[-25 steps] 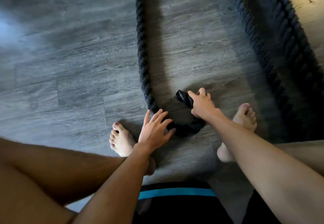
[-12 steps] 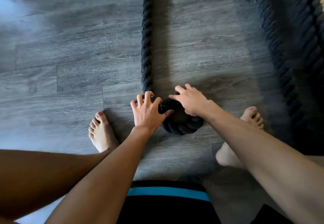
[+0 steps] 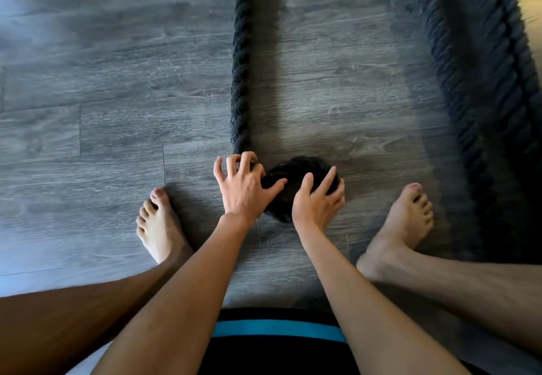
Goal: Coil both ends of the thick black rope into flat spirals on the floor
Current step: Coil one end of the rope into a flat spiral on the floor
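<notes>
A thick black rope (image 3: 240, 61) runs straight down the grey plank floor toward me. Its near end is curled into a small tight coil (image 3: 293, 175) between my feet. My left hand (image 3: 245, 188) grips the rope where it bends into the coil, fingers spread and hooked over it. My right hand (image 3: 318, 198) lies on the coil's right side, fingers pressed against its outer turn. Both hands hide the coil's lower part. A second stretch of the same rope (image 3: 475, 75) runs along the right, in shadow.
My bare left foot (image 3: 159, 228) stands left of the hands and my bare right foot (image 3: 401, 228) right of them. Grey wood-look floor (image 3: 102, 96) spreads to the left. My dark shorts with a blue band (image 3: 278, 327) show at the bottom.
The rope end has gone from an open hook to a closed tight coil. My right hand has moved from the coil's top to its right side; my left has shifted onto the incoming rope.
</notes>
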